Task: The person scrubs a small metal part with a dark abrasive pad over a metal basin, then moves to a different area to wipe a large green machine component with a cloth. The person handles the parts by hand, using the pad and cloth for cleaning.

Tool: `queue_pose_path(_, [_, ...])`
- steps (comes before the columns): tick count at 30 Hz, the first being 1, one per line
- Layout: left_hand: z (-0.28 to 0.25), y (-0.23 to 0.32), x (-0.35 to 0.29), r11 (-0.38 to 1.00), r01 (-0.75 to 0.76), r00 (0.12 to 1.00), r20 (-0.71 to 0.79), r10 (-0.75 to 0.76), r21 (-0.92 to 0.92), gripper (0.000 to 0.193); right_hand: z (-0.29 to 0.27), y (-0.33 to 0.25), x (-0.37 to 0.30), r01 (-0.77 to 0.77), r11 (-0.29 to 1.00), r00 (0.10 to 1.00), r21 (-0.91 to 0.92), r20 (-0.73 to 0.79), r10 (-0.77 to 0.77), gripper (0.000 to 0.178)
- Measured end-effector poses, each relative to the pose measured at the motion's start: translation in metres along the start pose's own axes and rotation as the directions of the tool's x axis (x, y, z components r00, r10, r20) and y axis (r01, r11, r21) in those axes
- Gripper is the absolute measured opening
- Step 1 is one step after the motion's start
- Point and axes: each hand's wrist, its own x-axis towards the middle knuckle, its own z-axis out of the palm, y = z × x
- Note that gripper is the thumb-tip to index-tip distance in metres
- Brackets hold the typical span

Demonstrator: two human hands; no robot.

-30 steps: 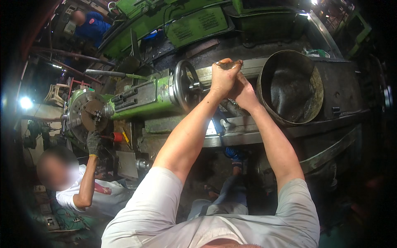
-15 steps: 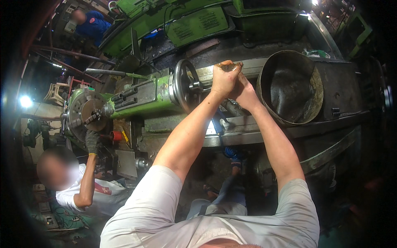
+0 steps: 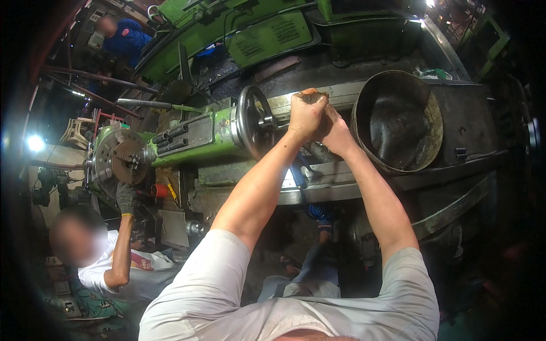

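Note:
My left hand (image 3: 306, 116) is closed in a fist over the lathe bed, dark greasy matter showing at its thumb and finger side. Pressed against it, my right hand (image 3: 336, 135) has its fingers curled in. Whatever lies between the two palms is hidden. Just left of my hands is the steel handwheel (image 3: 250, 122) of the green tailstock (image 3: 196, 136). On the right, close to my right hand, stands a large round metal drum (image 3: 359, 122) with a dark, wet-looking sheet or lining inside. A blue air gun (image 3: 298, 173) hangs at the bed's edge below my wrists.
At the far left a co-worker's gloved hand (image 3: 125, 199) is by the lathe's round chuck (image 3: 122, 162). A red cup (image 3: 160, 190) sits nearby. Another person in blue (image 3: 126, 41) is at the upper left. A green machine panel (image 3: 273, 37) stands behind the bed.
My joined hands have shifted slightly down and stay pressed together, the left fist turning a little. The chuck at the left has turned. The co-worker's gloved hand remains beside it.

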Motion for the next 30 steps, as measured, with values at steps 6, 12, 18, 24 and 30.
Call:
queue_pose_path(6, [-0.001, 0.001, 0.002, 0.999, 0.024, 1.000, -0.015, -0.024, -0.027, 0.023, 0.002, -0.008, 0.000, -0.089, 0.990, 0.995, 0.111, -0.042, 0.095, 0.079])
queue_pose_path(12, [-0.001, -0.008, -0.001, 1.000, -0.004, 1.000, 0.009, 0.005, -0.008, 0.021, 0.006, 0.002, -0.001, 0.017, 0.999, 0.999, -0.032, -0.047, -0.018, 0.077])
queue_pose_path(18, [0.003, -0.019, 0.002, 1.000, 0.011, 1.000, -0.018, -0.011, 0.006, 0.020, 0.011, 0.012, -0.003, 0.009, 0.997, 0.999, -0.073, -0.051, -0.013, 0.073])
queue_pose_path(24, [-0.002, -0.008, 0.002, 0.996, 0.067, 0.998, 0.013, -0.068, 0.060, 0.021, 0.001, -0.005, -0.001, -0.078, 0.996, 0.997, 0.046, -0.021, 0.079, 0.066])
queue_pose_path(30, [0.002, 0.005, -0.001, 0.998, 0.066, 0.998, -0.024, -0.066, 0.005, 0.019, 0.002, -0.011, -0.001, -0.048, 0.957, 0.995, 0.287, -0.066, 0.070, 0.067])
